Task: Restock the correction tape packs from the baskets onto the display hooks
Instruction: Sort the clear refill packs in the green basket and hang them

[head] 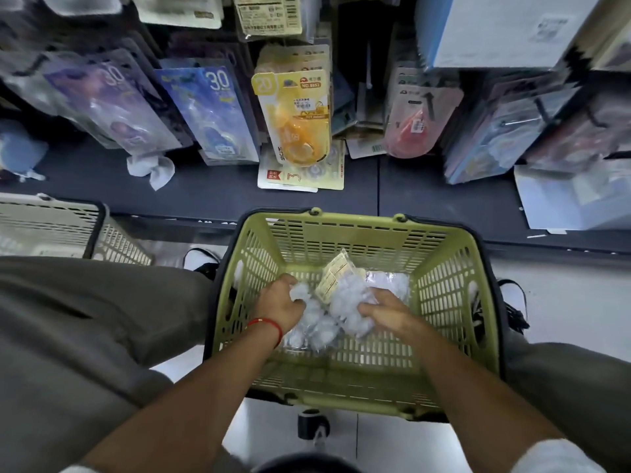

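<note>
Both hands reach into the green basket [355, 233], gathering stock for the hooks. The left hand [278, 307] curls its fingers around clear correction tape packs [345, 298] at the basket's middle; the right hand [386, 312] presses beside them, its grip unclear.

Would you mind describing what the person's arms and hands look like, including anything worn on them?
Both forearms are bare from the wrist up. The left hand has a thin red string bracelet around its wrist. The right hand shows no ring, watch or band. At the bottom edge, a pale sleeve cuff appears on the right arm, and a sliver of similar fabric on the left. No gloves are worn.
</note>
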Available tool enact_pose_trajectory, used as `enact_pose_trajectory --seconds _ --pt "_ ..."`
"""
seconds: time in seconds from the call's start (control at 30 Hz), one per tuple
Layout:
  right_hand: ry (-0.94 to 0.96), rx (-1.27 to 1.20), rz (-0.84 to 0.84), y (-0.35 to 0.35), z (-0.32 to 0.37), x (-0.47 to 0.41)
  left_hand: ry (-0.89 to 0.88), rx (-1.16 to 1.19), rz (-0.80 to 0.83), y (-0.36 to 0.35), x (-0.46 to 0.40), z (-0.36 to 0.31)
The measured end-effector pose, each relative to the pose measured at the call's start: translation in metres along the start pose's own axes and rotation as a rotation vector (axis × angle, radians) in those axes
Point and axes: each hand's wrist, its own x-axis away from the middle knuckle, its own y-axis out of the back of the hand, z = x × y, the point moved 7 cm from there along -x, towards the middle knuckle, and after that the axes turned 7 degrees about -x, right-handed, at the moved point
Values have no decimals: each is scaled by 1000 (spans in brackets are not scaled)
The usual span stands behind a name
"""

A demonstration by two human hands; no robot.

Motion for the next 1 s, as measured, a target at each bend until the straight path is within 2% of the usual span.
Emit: enact_pose_trajectory --seconds 0.07,0.13,0.23,0.27,0.33,0.4,0.47,0.5,0.53,0.6,0.73,0.87,0.93,1.0 --pt "-74 -118 86 12 -1 10 -31 70 -69 4 2 -10" --pt "-89 -70 208 16 8 22 -204 3 -102 9 6 -31" --pt "-90 148 303 13 33 37 -539 -469 -6 -1 15 -65" --pt "-69 262 308 12 43 38 -600 -602 42 -7 17 -69" --pt "14 362 309 7 57 35 -542 -715 97 -11 15 -66" --pt "85 150 248 10 62 26 -342 -562 134 -5 8 -47" --pt "101 -5 76 21 55 12 -134 -316 186 -4 5 -22" --pt "101 72 -46 30 48 4 -63 -216 203 -5 5 -12" --pt "90 257 -164 39 40 -5 -5 -114 208 -5 6 -4" --pt "60 642 -287 43 20 -20 89 131 216 -7 6 8" --pt "65 934 -286 23 -11 -37 242 522 247 4 11 20" --pt "-41 901 -333 35 -23 -39 288 631 266 10 12 24" --pt "-41 870 -261 41 -24 -32 273 652 253 11 11 21" --pt "-22 781 -89 45 -17 -19 242 620 230 12 12 15"
